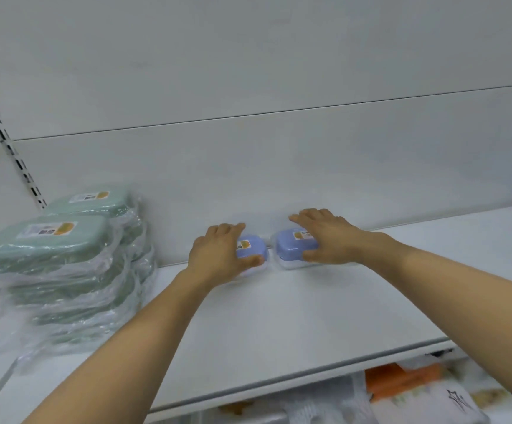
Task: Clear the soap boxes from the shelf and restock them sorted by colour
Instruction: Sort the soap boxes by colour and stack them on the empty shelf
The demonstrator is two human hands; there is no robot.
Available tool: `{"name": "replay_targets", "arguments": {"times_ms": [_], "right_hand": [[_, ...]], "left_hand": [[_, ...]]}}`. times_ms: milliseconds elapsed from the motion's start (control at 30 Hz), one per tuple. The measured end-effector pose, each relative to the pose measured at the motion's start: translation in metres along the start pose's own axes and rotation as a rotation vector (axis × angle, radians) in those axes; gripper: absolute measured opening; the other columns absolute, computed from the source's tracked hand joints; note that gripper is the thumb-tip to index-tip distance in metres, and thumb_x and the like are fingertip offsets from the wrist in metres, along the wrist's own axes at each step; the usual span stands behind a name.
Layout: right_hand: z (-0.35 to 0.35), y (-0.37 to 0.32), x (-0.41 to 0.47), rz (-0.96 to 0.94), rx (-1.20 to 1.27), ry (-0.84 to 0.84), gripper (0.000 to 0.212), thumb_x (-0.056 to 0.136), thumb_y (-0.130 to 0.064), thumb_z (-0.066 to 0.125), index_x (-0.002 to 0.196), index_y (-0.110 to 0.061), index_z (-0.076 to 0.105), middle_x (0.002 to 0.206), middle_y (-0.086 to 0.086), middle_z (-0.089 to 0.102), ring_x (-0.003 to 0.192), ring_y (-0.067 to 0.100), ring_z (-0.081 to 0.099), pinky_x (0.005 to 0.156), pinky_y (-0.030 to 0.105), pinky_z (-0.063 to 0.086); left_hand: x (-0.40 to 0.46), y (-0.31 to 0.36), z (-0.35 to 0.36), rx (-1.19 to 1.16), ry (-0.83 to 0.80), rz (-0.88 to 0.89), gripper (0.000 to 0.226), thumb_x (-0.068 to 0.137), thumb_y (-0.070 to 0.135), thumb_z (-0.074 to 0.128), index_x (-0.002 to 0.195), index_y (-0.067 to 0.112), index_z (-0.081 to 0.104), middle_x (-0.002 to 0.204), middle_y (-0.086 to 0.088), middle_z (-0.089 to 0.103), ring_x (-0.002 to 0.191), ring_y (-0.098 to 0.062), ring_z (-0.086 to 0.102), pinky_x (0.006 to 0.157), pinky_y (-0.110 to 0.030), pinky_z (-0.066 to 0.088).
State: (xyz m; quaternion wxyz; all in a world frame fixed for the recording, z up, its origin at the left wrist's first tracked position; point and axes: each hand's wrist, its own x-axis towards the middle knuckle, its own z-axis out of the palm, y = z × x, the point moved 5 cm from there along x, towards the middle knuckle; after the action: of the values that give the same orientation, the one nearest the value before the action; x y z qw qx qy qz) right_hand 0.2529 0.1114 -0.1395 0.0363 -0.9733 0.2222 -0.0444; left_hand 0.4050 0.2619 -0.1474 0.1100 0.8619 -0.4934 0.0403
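I'm gripping two blue plastic soap boxes at back of white shelf (279, 316): left hand (218, 255) curling round left blue box (253, 250), right hand (328, 237) round right blue box (288, 247). Wrapped green box stacks (52, 255) sitting far left.

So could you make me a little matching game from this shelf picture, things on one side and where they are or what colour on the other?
Things:
1. left hand
2. right hand
3. green soap boxes
4. orange packet

Descriptions:
A. stacked at the left end of the shelf, in clear wrap
B. on the shelf below
C. holds the left blue soap box
D. holds the right blue soap box

Pairs: 1-C, 2-D, 3-A, 4-B
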Motion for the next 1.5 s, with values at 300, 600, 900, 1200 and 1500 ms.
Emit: {"name": "replay_targets", "arguments": {"times_ms": [300, 600, 900, 1200, 1500], "right_hand": [[-0.005, 0.004, -0.193, -0.155, 0.226, 0.441, 0.050, 0.089, -0.033, 0.056, 0.137, -0.023, 0.048, 0.135, -0.001, 0.050, 0.120, 0.022, 0.047, 0.093, 0.040, 0.045], [0.129, 0.071, -0.373, -0.204, 0.239, 0.097, 0.045, 0.088, -0.027, 0.063, 0.132, -0.023, 0.053, 0.125, -0.001, 0.056, 0.114, 0.022, 0.052, 0.090, 0.039, 0.046], [0.285, 0.085, -0.444, -0.133, 0.136, -0.463, 0.065, 0.087, -0.039, 0.060, 0.145, -0.027, 0.033, 0.144, 0.001, 0.038, 0.131, 0.021, 0.036, 0.099, 0.037, 0.041], [0.356, 0.059, -0.437, -0.202, -0.082, -0.560, 0.086, 0.083, -0.040, 0.067, 0.151, -0.019, 0.017, 0.150, 0.009, 0.030, 0.137, 0.029, 0.029, 0.106, 0.042, 0.034], [0.327, 0.086, -0.428, -0.035, 0.056, -0.423, 0.094, 0.076, -0.049, 0.071, 0.150, -0.022, 0.020, 0.143, 0.009, 0.037, 0.132, 0.028, 0.033, 0.102, 0.039, 0.037]], "left_hand": [[-0.183, 0.121, -0.001, -0.165, 0.442, 0.127, 0.056, 0.086, 0.056, 0.047, 0.125, 0.019, 0.062, 0.120, -0.001, 0.065, 0.110, -0.025, 0.060, 0.093, -0.042, 0.047], [-0.333, 0.230, 0.148, -0.378, 0.075, -0.007, 0.046, 0.089, 0.040, 0.065, 0.131, 0.024, 0.056, 0.125, 0.004, 0.058, 0.117, -0.014, 0.052, 0.097, -0.030, 0.041], [-0.401, 0.254, 0.276, -0.546, -0.306, -0.303, 0.047, 0.090, 0.032, 0.065, 0.134, 0.017, 0.055, 0.129, 0.000, 0.057, 0.124, -0.017, 0.051, 0.101, -0.029, 0.040], [-0.434, 0.255, 0.328, -0.561, -0.421, -0.363, 0.046, 0.091, 0.028, 0.064, 0.135, 0.017, 0.054, 0.132, -0.002, 0.056, 0.123, -0.016, 0.053, 0.100, -0.027, 0.041], [-0.463, 0.290, 0.337, -0.499, -0.430, -0.164, 0.056, 0.084, 0.045, 0.069, 0.134, 0.029, 0.051, 0.132, 0.010, 0.050, 0.125, -0.009, 0.043, 0.102, -0.027, 0.036]]}}
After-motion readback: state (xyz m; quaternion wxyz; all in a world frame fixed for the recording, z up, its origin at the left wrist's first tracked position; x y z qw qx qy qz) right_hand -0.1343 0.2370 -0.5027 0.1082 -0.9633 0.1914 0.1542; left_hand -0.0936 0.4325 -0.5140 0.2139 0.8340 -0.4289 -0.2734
